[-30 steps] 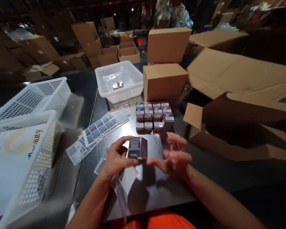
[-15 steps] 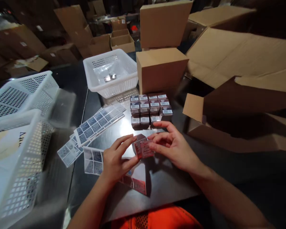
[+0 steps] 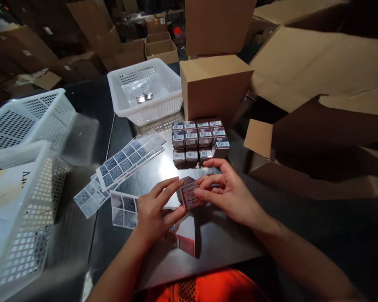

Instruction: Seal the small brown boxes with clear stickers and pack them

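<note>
Between my hands is a small dark box (image 3: pixel 185 181), held by the fingers and thumb of my left hand (image 3: pixel 156 207). Against its near face lies a reddish printed sticker (image 3: pixel 189 193), pinched at its right side by the thumb and fingers of my right hand (image 3: pixel 222 186). Whether the sticker is fully flat on the box I cannot tell. Under my left hand runs a creased sheet of stickers (image 3: pixel 124 209), partly hidden, its near end (image 3: pixel 185 245) tinted red. Just beyond my right hand, several similar small boxes (image 3: pixel 191 136) with barcode labels stand in rows.
More sticker sheets (image 3: pixel 122 165) lie fanned at left on the metal table (image 3: pixel 227 247). A white basket (image 3: pixel 156 111) with small silvery items stands behind, next to a carton (image 3: pixel 214 86). White baskets (image 3: pixel 55 126) line the left; a large open carton (image 3: pixel 318 138) stands right.
The reddish sticker has come up against the near face of the small box, with my right fingers still on it. The whole view has shifted slightly.
</note>
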Motion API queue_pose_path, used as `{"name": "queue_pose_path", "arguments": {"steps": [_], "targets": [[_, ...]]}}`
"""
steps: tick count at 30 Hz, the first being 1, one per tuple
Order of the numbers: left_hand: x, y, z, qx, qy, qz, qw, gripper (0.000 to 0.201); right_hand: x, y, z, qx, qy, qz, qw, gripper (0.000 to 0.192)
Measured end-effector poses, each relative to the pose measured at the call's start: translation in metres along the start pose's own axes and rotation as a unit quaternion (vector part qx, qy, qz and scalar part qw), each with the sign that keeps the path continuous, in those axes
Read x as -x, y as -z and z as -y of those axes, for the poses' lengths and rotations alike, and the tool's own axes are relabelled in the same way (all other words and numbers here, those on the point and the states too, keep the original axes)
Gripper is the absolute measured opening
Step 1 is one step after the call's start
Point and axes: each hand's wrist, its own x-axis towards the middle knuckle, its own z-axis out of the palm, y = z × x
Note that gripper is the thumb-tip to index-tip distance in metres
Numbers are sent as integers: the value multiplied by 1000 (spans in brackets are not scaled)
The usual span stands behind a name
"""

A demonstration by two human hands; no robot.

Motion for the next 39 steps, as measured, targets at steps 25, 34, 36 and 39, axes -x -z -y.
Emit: {"name": "queue_pose_path", "arguments": {"steps": [25, 34, 36, 39], "targets": [[-1, -5, -2, -15, -5, -41, 999, 46, -2, 2, -10, 192, 88, -171, 962, 73], [-7, -1, 12, -93, 249, -108, 958, 49, 6, -11, -26, 315, 248, 148, 904, 40], [-9, 0, 12, -80, 294, -86, 949, 49, 5, -17, -35, 313, 264, 134, 902, 24], [-12, 1, 10, -62, 336, -60, 938, 50, 4, -20, -42, 321, 340, 90, 880, 17]]}}
